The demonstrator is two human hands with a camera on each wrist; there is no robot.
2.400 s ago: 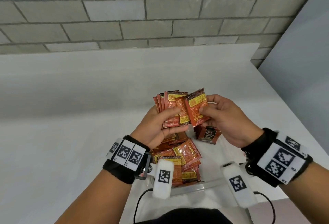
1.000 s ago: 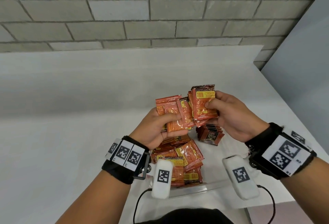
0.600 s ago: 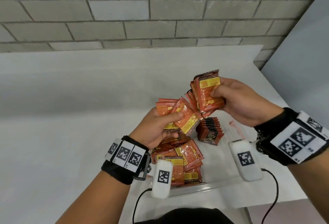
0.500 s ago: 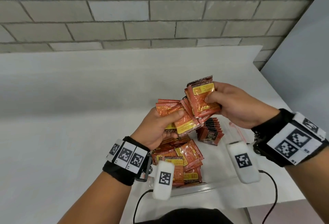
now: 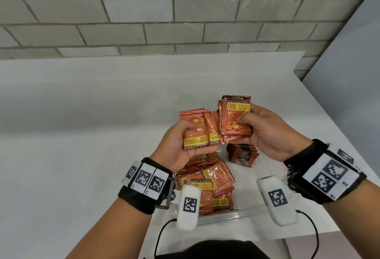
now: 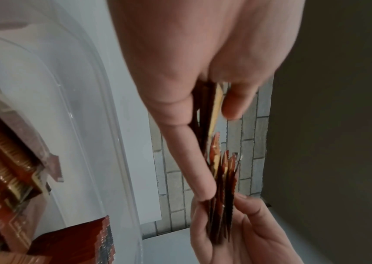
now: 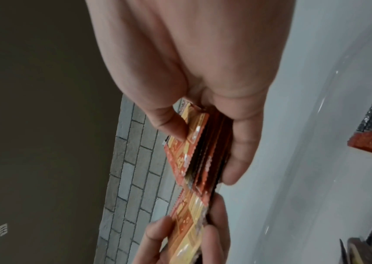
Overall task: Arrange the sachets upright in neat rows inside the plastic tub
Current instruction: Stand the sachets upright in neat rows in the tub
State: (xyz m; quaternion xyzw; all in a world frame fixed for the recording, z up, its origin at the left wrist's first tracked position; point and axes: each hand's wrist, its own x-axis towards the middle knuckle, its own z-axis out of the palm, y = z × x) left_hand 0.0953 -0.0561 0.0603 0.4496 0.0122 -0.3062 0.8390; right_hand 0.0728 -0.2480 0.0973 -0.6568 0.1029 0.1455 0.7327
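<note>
Judging by the thin foil edges fanned in my grip, these sachets will handle as light, flat and slick things that slide over one another; I would take hold across the flat faces near the lower edge and squeeze the bundle so none slips out.

The left hand has its thumb curled over the front of one fanned bunch, with the fingers stretched along the back. The right hand pinches a tighter bundle between thumb and fingers, held upright and raised a little above the left bunch. The two bunches touch and overlap at their inner edges, so both hands have a closed hold on packets above the tub.

Below them, the clear plastic tub sits on the white bench. A loose heap lies flat in its left part, and a short row stands nearly upright at the far right. I judge most of the sorting is still ahead.
</note>
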